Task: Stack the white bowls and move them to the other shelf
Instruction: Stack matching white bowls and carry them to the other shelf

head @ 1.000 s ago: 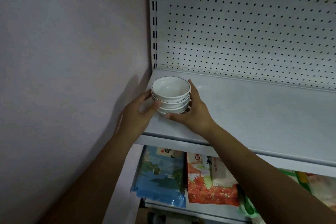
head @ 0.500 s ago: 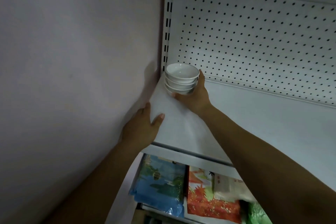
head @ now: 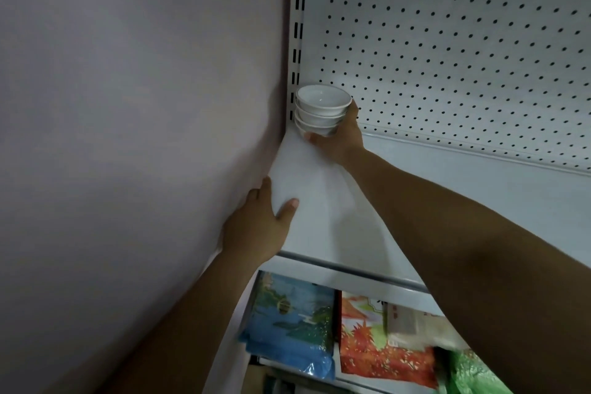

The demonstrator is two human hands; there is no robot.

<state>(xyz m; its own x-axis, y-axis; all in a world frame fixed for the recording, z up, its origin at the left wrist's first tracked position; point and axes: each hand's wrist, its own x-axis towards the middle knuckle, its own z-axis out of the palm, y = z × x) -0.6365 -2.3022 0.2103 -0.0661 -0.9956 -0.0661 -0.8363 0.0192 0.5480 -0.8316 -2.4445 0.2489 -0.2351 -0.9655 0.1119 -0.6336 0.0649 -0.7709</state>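
Observation:
A stack of three white bowls (head: 321, 110) stands in the back left corner of the white shelf (head: 431, 201), against the upright post and the pegboard. My right hand (head: 340, 137) cups the stack's right and front side, thumb under the lowest bowl, fingers curled behind. My left hand (head: 260, 224) lies flat on the shelf's left edge near the front, fingers spread, holding nothing.
A pale wall (head: 128, 105) closes the left side. The perforated back panel (head: 463, 41) rises behind the shelf. On the shelf below lie packaged goods: a blue bag (head: 291, 326), an orange-red bag (head: 380, 349) and a green bag (head: 470, 374).
My right hand has pushed the bowl stack from the shelf's front to its back left corner. My left hand let go of the stack and now rests on the shelf edge.

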